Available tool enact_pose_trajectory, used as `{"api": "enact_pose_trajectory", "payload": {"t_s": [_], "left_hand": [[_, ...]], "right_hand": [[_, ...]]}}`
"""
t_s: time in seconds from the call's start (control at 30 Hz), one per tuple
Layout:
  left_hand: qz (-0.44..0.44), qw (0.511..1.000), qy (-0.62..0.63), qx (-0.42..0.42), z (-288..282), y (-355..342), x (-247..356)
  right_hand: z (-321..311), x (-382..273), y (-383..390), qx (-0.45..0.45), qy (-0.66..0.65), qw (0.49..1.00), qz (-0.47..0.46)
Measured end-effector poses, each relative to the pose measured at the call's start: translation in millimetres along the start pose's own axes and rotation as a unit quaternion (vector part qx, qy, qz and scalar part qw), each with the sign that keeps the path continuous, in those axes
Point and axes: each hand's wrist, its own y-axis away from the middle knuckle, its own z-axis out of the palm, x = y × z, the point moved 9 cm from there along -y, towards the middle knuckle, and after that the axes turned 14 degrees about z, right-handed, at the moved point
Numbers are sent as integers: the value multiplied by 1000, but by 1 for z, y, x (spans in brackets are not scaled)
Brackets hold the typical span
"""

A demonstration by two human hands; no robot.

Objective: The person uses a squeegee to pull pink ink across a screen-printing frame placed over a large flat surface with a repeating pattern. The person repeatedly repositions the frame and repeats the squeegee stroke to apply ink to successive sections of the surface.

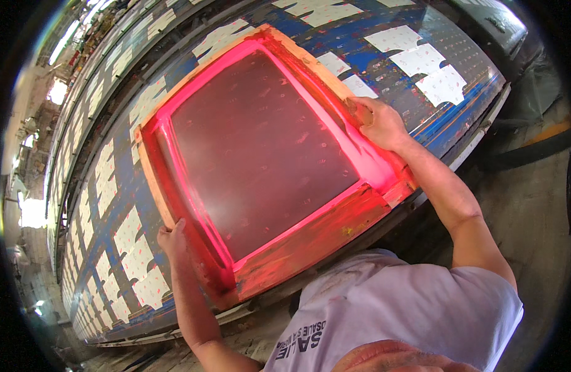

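A wooden screen-printing frame [313, 239] lies tilted over a long printing table, its inner edges smeared with bright pink and red ink. Dark mesh [260, 155] fills its middle. On the frame's left side, near the lower corner, my left hand [172, 240] is closed around the outer wooden edge. My right hand [379, 126] grips the opposite side, its fingers curled over the rim. Under and around the frame, white cut fabric pieces [421, 62] with small red prints lie on the table; those beneath the frame are hidden.
The blue and grey ink-stained table [440, 130] runs from lower left to upper right. More fabric pieces [136, 251] lie along its left part. Beyond a dark rail [105, 105] is another table with white pieces. Concrete floor [521, 204] shows at the right.
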Motion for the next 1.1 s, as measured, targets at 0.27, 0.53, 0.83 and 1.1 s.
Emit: {"api": "enact_pose_trajectory", "payload": {"t_s": [0.27, 0.53, 0.83, 1.1], "left_hand": [[-36, 985, -166, -12, 140, 63, 84], [-17, 976, -219, -15, 215, 95, 134], [-39, 971, -231, -49, 236, 101, 132], [-73, 952, -283, -91, 252, 106, 142]], "right_hand": [[-73, 141, -63, 29, 0, 999, 33], [-106, 210, -100, 13, -37, 999, 31], [-111, 233, -111, -9, -59, 998, 10], [-114, 206, -85, 12, 76, 996, -46]]}}
